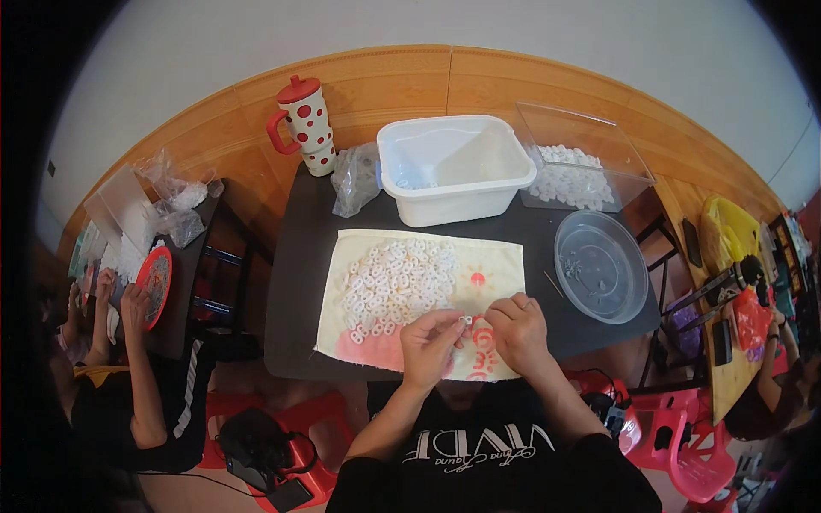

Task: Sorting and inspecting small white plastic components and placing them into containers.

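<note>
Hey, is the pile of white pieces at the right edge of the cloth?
No, the pile of white pieces lies toward the left of the cloth.

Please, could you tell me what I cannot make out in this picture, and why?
Head view:
- What the right hand may grip: its curled fingers hide it.
- Details of the white piece in the left hand: too small.
- Contents of the polka-dot tumbler: red lid covers them.
- What the grey bits in the round clear tray are: too small.

Left hand [429, 344] pinches a small white piece [466, 321] over cloth [500, 261]
</note>
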`<state>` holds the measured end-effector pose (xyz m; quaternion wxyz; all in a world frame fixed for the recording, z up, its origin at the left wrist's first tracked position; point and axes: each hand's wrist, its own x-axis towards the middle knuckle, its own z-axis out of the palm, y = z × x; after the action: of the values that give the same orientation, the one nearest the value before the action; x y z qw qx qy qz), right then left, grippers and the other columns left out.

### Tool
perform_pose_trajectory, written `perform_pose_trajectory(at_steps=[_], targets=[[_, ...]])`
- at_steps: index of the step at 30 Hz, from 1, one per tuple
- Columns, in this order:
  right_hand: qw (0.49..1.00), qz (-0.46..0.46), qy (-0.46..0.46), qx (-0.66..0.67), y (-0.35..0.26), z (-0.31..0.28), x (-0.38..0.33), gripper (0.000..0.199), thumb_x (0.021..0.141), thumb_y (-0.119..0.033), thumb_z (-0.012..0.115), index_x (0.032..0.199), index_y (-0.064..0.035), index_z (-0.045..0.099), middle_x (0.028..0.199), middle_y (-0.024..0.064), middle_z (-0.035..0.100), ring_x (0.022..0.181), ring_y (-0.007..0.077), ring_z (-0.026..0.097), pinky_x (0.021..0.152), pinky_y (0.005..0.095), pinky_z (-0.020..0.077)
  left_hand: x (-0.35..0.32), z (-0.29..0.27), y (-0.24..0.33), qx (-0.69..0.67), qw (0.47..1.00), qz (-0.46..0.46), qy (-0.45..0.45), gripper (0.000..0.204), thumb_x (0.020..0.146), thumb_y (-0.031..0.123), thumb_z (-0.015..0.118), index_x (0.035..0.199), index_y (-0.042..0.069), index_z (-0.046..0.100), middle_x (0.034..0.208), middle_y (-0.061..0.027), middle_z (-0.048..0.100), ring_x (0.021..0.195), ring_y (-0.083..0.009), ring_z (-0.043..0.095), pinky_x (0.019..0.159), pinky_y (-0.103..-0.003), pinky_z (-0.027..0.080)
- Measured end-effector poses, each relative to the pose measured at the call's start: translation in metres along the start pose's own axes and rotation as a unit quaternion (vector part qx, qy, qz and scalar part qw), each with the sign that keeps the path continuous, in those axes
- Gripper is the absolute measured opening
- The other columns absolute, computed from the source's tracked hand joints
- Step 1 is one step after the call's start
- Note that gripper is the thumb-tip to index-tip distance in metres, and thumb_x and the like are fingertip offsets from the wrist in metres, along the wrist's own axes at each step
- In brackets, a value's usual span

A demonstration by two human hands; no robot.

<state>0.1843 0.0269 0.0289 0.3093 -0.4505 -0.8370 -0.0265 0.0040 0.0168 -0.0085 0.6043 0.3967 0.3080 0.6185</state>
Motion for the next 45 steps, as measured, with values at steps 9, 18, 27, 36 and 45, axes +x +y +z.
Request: perform_pose_trajectory(at_steps=[9,18,27,36,45], targets=[[0.87,0.254,0.068,0.416,0.008,-0.006,-0.002,0.006,0.081,0.005,0.07,0.084,0.0011,0.068,0.08,0.0061,0.068,0.075,0.0137,0.064,0.066,0.0262,0.0487,-0.001,-0.004,-0.004,0.033,0.999,-0.006,-0.033,0.014,0.09,-0.003,0.066,0.104,-0.004,0.069,0.087,-0.0074,0.071,0.075,-0.0094,0.065,0.062,-0.023,0.05],[0.789,0.252,0.084,0.554,-0.009,0.003,0.002,0.004,0.087,0.003,0.069,0.09,0.0011,0.07,0.085,0.0021,0.07,0.079,0.0062,0.063,0.072,0.0213,0.0499,-0.006,0.009,0.007,0.034,0.998,0.004,-0.051,0.04,0.09,-0.006,0.064,0.129,0.0,0.059,0.095,-0.0052,0.068,0.08,-0.0087,0.064,0.064,-0.021,0.049],[0.806,0.238,0.07,0.538,-0.01,0.002,0.0,0.004,0.086,0.002,0.07,0.089,0.0006,0.069,0.084,0.0015,0.069,0.079,0.0061,0.062,0.071,0.0214,0.0485,-0.009,0.009,0.008,0.062,0.997,0.009,-0.052,0.036,0.09,-0.008,0.063,0.125,-0.001,0.063,0.096,-0.0046,0.068,0.081,-0.0088,0.064,0.067,-0.021,0.05],[0.884,0.143,0.057,0.441,-0.012,-0.005,0.007,0.01,0.081,0.008,0.07,0.089,0.0023,0.068,0.085,0.0073,0.068,0.076,0.0124,0.063,0.069,0.0253,0.0477,-0.009,0.009,0.008,0.061,0.997,0.01,-0.043,0.033,0.09,-0.007,0.065,0.122,0.0,0.065,0.095,-0.0039,0.067,0.081,-0.0085,0.064,0.067,-0.021,0.05],[0.89,0.141,0.014,0.433,-0.008,-0.01,0.003,0.017,0.079,0.008,0.071,0.093,0.0006,0.069,0.087,0.0093,0.068,0.077,0.0157,0.065,0.07,0.0265,0.05,-0.008,0.009,0.001,0.053,0.998,0.01,-0.034,0.027,0.09,-0.006,0.064,0.117,-0.002,0.066,0.094,-0.0046,0.067,0.08,-0.0087,0.064,0.067,-0.022,0.052]])
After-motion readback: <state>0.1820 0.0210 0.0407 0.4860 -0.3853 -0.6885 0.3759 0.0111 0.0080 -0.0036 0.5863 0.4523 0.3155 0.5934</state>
